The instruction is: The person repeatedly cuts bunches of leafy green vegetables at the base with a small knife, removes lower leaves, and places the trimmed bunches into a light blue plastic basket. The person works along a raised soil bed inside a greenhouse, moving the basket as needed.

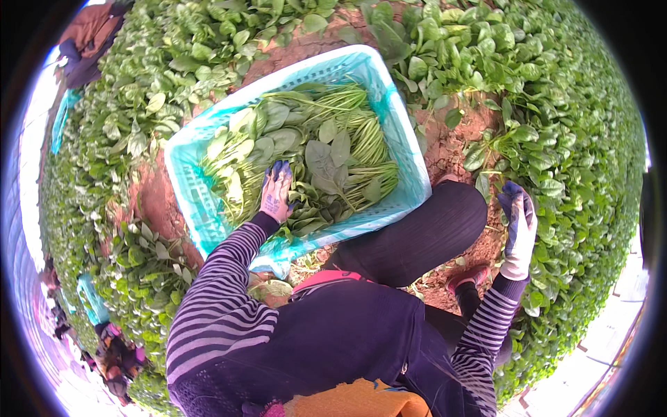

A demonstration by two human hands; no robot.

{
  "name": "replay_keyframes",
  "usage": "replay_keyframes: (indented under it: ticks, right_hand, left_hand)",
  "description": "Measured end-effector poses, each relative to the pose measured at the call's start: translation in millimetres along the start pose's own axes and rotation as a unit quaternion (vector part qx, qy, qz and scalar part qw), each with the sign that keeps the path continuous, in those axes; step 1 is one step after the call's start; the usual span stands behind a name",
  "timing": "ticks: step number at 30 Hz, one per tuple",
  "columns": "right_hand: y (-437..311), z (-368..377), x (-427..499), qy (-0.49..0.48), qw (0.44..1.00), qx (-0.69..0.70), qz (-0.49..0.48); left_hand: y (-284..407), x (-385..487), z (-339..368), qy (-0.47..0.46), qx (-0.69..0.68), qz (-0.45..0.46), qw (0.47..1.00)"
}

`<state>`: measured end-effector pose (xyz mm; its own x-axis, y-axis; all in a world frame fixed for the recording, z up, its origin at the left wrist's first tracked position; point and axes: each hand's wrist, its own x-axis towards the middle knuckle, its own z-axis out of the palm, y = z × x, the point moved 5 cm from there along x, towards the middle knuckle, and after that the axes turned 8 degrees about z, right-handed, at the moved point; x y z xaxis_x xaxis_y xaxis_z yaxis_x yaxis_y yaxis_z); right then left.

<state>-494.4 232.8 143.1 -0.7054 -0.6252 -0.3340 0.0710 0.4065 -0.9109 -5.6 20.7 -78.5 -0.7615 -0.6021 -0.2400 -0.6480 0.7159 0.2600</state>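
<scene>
My left hand point(276, 193), in a white glove with blue fingertips and printed marks on its back, rests on leafy greens inside a plastic crate point(411, 133). Its thumb is spread from the fingers, and nothing shows in its grasp. Bundled greens with long pale stems, probably spinach point(367, 136), fill much of the crate, whose inside is lined with a thin turquoise film. To the right of my knee, my right hand point(517, 229) is raised beside the growing plants point(547, 151). Its gloved fingers are curled, and I cannot tell whether they hold anything.
Dense leafy plants point(151, 104) surround a strip of reddish bare soil point(448, 140). My bent knee point(443, 219) is close against the crate's lower right corner. Other people point(117, 354) and turquoise crates point(93, 299) appear at the left, with another person point(91, 39) at the upper left.
</scene>
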Motion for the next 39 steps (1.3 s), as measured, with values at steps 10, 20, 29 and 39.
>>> replay_keyframes:
  ticks: [10, 20, 29, 39]
  right_hand:
    - [353.2, -94.1, -14.7, 0.093, 0.886, -0.351, 0.288]
    - [397.4, -35.1, -55.3, 0.05, 0.861, -0.377, 0.338]
    - [373.4, 4.8, -10.0, 0.122, 0.954, 0.142, 0.234]
    - [270.6, 69.7, 257.3, 0.032, 0.984, 0.079, 0.159]
  left_hand:
    - [-50.2, -23.5, 0.5, 0.085, 0.203, 0.087, 0.972]
    - [231.3, 164.5, -272.7, 0.094, -0.032, 0.253, 0.962]
    - [368.8, 436.5, 12.4, -0.156, 0.188, 0.427, 0.871]
    - [298.5, 618.1, 26.2, -0.021, 0.505, 0.33, 0.797]
